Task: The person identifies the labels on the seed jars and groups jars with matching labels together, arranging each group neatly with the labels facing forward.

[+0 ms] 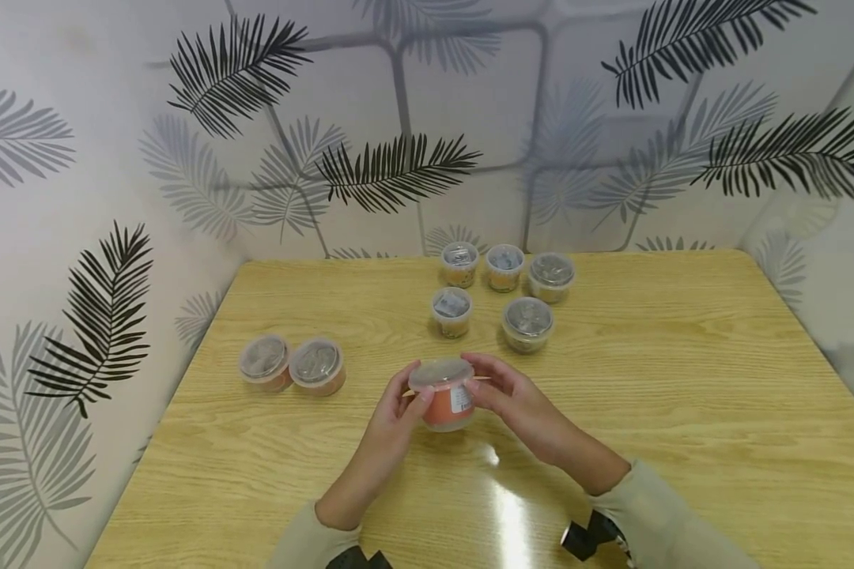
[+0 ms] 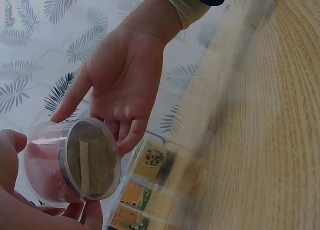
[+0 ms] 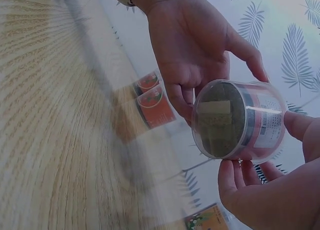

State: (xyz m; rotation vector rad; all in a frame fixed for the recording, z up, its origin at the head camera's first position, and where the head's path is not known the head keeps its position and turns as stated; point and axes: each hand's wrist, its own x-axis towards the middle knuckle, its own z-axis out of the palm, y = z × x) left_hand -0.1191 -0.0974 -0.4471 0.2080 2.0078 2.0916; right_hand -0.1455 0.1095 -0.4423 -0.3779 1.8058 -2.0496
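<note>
Both hands hold a round clear plastic tub (image 1: 444, 399) with a red label and a white barcode sticker, at the middle of the table. My left hand (image 1: 387, 423) grips its left side, thumb toward me. On the right side my right hand (image 1: 527, 411) does the same, its thumb by the sticker. Through the clear end of the tub (image 2: 92, 162) in the left wrist view, a grey-brown surface shows with a pale strip across it. From the right wrist view, the fingers of my right hand (image 3: 275, 195) support the tub's edge.
Two similar red-labelled tubs, one at the far left (image 1: 265, 362) and one beside it (image 1: 318, 366), stand on the wooden table (image 1: 683, 395). Several yellow-labelled tubs (image 1: 529, 324) stand behind the hands. A leaf-patterned wall covering (image 1: 470, 95) borders the back and left.
</note>
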